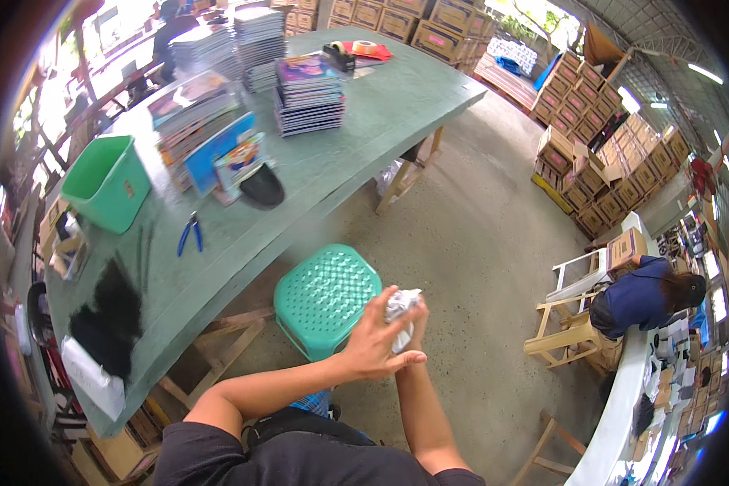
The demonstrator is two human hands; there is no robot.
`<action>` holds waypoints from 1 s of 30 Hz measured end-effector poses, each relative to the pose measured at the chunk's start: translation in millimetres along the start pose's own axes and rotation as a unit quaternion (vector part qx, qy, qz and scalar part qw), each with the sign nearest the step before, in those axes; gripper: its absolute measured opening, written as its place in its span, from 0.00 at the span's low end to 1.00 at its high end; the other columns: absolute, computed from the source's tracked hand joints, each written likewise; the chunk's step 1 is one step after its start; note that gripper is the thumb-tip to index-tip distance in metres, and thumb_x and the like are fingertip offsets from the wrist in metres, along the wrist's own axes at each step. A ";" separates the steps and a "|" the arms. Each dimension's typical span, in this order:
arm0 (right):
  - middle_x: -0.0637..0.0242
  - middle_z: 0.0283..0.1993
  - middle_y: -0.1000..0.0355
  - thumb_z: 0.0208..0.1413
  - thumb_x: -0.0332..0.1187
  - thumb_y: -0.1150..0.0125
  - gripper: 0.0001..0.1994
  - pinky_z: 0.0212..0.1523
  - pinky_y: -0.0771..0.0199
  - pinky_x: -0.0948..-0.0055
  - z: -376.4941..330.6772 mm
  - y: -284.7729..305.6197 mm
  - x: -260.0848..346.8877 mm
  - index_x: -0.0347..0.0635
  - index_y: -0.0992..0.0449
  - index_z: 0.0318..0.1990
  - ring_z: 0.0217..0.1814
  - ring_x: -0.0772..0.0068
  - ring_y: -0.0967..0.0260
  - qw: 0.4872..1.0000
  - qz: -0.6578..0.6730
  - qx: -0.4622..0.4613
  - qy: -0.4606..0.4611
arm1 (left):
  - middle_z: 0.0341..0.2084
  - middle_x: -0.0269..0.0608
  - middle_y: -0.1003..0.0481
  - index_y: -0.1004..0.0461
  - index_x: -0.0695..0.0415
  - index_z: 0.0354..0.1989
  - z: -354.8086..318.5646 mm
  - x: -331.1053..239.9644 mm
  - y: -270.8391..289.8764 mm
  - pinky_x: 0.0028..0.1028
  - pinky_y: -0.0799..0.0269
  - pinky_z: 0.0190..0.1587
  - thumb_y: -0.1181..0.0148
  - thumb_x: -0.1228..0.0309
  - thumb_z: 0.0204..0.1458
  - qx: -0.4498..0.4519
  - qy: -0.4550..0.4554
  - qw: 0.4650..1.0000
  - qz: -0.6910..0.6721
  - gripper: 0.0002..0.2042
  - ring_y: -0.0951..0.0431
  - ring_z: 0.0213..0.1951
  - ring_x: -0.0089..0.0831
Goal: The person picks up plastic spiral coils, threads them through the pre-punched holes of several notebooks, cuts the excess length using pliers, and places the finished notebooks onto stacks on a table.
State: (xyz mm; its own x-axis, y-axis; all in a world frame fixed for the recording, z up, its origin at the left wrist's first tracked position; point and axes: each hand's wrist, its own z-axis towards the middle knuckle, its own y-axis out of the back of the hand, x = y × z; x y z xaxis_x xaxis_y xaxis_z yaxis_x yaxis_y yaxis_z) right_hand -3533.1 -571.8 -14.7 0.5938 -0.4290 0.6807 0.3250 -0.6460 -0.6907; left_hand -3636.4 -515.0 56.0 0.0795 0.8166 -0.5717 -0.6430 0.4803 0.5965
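Observation:
My left hand (pixel 373 340) and my right hand (pixel 415 330) are pressed together around a crumpled white tissue (pixel 400 306), which sticks out above the fingers. The left hand lies over the right one, so most of the right hand is hidden. Both hands hover just right of a teal plastic stool (pixel 324 298) standing on the concrete floor.
A long green table (pixel 356 138) holds stacks of books (pixel 308 93), a green plastic bin (pixel 105 182), blue pliers (pixel 190 233), a tape dispenser (pixel 340 55) and a black bundle (pixel 109 320). Stacked cardboard boxes (pixel 603 154) stand at right. A seated person in blue (pixel 644 296) works at a white table (pixel 624 405).

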 end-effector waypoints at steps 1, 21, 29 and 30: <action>0.71 0.28 0.32 0.59 0.50 0.62 0.18 0.28 0.29 0.70 32.9 21.5 -3.0 0.47 0.32 0.31 0.28 0.71 0.32 0.990 -0.113 0.068 0.059 | 0.51 0.59 0.38 0.36 0.46 0.58 17.4 6.3 -11.8 0.43 0.33 0.48 0.43 0.46 0.45 -0.022 0.029 0.999 0.014 0.32 0.35 0.50 0.54; 0.70 0.48 0.31 0.52 0.57 0.55 0.22 0.48 0.35 0.59 379.5 216.3 215.4 0.55 0.31 0.46 0.50 0.66 0.36 0.938 0.091 -0.186 -0.280 | 0.32 0.59 0.25 0.26 0.64 0.36 368.2 163.4 -425.3 0.44 0.27 0.39 0.58 0.55 0.56 0.484 0.132 0.865 -0.027 0.22 0.23 0.37 0.52; 0.61 0.56 0.38 0.52 0.52 0.47 0.29 0.55 0.41 0.61 651.3 216.6 299.6 0.45 0.39 0.57 0.56 0.63 0.42 0.809 -0.439 -0.002 -0.391 | 0.32 0.47 0.22 0.23 0.62 0.37 511.1 340.0 -492.6 0.33 0.29 0.39 0.50 0.56 0.50 0.114 0.579 0.757 -0.280 0.20 0.23 0.35 0.35; 0.61 0.56 0.38 0.52 0.51 0.46 0.28 0.54 0.40 0.61 682.8 218.8 308.2 0.45 0.38 0.56 0.56 0.63 0.42 0.795 -0.471 0.029 -0.381 | 0.32 0.44 0.22 0.23 0.62 0.37 522.6 361.0 -493.2 0.31 0.30 0.39 0.49 0.57 0.50 0.086 0.589 0.747 -0.297 0.19 0.23 0.34 0.33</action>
State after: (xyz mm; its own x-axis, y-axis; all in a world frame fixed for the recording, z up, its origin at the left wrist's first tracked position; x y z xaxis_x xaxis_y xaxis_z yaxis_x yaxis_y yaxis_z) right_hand -2776.5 -414.3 -122.7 0.3336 0.7486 0.5731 0.9096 -0.4152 0.0129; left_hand -2892.5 -289.9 -150.3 -0.4782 -0.3562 -0.8028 -0.6452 0.7626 0.0460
